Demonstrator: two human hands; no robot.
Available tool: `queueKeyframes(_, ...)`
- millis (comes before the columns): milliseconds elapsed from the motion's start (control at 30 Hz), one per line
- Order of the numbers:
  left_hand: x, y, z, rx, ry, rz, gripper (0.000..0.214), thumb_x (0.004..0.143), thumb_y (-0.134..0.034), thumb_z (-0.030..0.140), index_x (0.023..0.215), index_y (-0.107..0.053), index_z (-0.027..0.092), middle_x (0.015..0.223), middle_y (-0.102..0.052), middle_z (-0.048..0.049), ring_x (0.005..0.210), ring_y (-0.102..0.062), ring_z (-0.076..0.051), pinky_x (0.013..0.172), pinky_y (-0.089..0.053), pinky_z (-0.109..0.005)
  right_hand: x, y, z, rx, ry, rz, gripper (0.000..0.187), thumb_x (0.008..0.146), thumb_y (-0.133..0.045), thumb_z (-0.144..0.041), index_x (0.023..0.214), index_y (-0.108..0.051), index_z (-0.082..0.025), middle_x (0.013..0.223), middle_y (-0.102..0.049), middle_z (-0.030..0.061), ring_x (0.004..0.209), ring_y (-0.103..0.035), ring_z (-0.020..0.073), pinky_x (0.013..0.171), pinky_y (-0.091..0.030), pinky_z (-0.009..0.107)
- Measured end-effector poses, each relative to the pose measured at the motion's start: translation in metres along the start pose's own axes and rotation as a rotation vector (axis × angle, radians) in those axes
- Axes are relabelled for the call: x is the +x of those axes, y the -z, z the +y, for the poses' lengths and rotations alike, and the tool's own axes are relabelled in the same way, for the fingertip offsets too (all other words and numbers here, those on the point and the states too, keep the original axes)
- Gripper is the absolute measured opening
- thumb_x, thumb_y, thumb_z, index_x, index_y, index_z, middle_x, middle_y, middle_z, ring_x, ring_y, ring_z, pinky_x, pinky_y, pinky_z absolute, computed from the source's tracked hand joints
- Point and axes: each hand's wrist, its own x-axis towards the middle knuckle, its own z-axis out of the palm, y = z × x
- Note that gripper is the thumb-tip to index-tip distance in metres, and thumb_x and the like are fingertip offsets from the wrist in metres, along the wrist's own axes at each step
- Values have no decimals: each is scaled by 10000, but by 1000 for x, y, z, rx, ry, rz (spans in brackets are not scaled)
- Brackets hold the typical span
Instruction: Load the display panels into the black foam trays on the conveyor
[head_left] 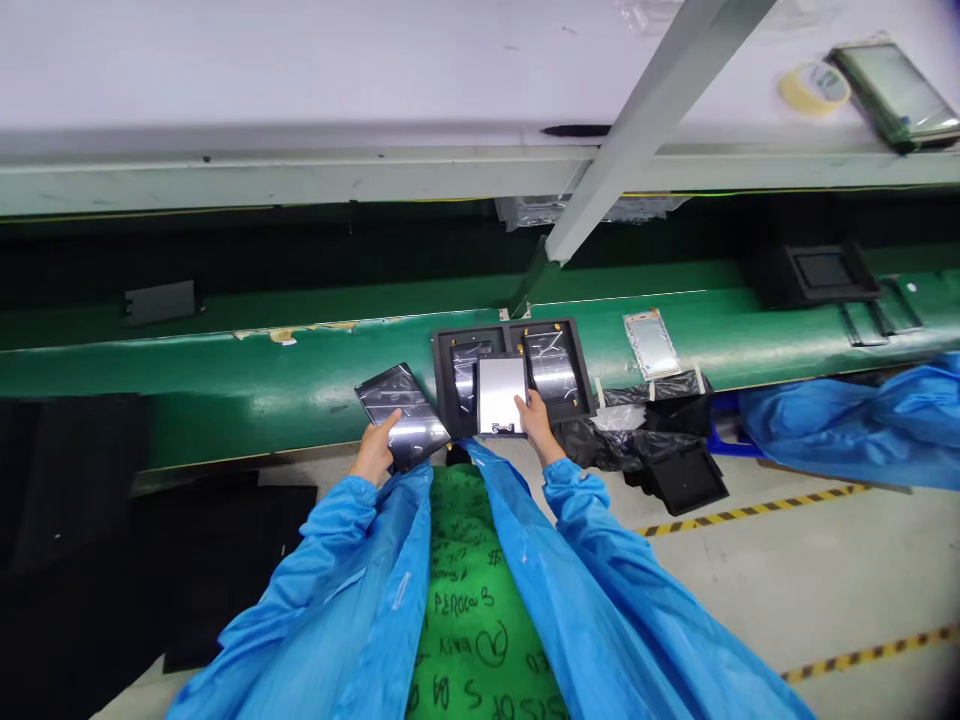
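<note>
My left hand (pixel 374 448) is closed on a dark, glossy screen panel (pixel 411 418), thumb on top, held tilted at the left edge of a black tray (pixel 583 378). With my right hand (pixel 536 425) I grip the right side of a silver-faced display panel (pixel 501 388), which is over the middle of that tray. In the tray's right compartment lies a shiny dark screen (pixel 551 365) with small yellow tabs. Another dark screen (pixel 463 375) shows in the left compartment, partly covered by the silver panel.
The tray rests on a green bench (pixel 300 385) below a white shelf (pixel 300 70). A grey post (pixel 637 110) rises behind it. To the right lie a silver panel (pixel 651 343) and stacked black trays (pixel 817 270). A black bag (pixel 637 425) hangs at the bench edge.
</note>
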Motion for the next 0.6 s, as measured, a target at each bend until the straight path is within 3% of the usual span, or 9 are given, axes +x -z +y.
queueKeyframes(100, 1, 11, 0, -21, 7, 31, 249, 703, -874, 182, 894, -718, 153, 803, -762, -53, 651, -725, -196, 647, -607, -311, 18, -13, -9, -65, 25, -25, 401, 855, -595, -455, 1098, -638, -139, 1040, -736, 112, 961, -678, 240, 893, -558, 372)
queueKeyframes(333, -1, 21, 0, -38, 17, 0, 237, 722, -857, 161, 912, -718, 134, 789, -768, -56, 637, -725, -186, 641, -609, -297, 43, -69, -42, -260, 37, -82, 369, 893, -600, -273, 1224, -660, -121, 1165, -736, 135, 1090, -666, 240, 1020, -496, 367)
queueKeyframes(500, -1, 18, 0, -20, 12, -40, 249, 728, -845, 165, 939, -717, 137, 786, -774, -50, 644, -729, -191, 634, -605, -296, 22, -71, -54, -417, 30, -23, 443, 882, -592, -160, 1314, -642, -75, 1428, -569, 243, 1333, -513, 340, 1160, -366, 473)
queueKeyframes(600, 0, 3, -1, 23, 14, -91, 278, 705, -867, 216, 916, -701, 146, 751, -766, -43, 628, -717, -194, 628, -593, -304, -5, -75, -61, -510, 112, -77, 498, 920, -583, -187, 1405, -582, -79, 1536, -464, 231, 1430, -409, 336, 1215, -303, 488)
